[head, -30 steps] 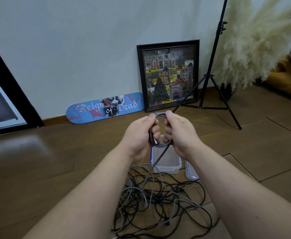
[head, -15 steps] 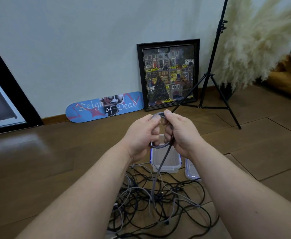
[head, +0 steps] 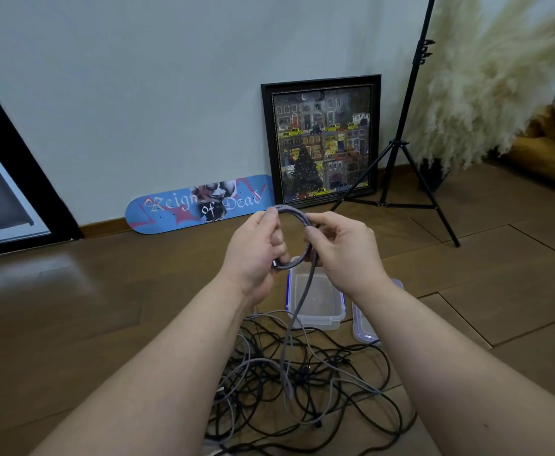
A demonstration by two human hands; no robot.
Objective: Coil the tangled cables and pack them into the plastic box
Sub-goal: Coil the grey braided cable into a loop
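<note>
Above a wooden floor, the left hand (head: 253, 255) and right hand (head: 342, 251) pinch a small loop of grey cable (head: 294, 214), its tail trailing over the empty plastic box (head: 315, 315) into the tangle (head: 302, 383), where it may snag.

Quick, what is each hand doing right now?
Left hand: closed, holding the grey braided cable loop.
Right hand: closed, pinching the same loop.

Two bare forearms, no sleeves, hands (head: 302, 251) without rings
</note>
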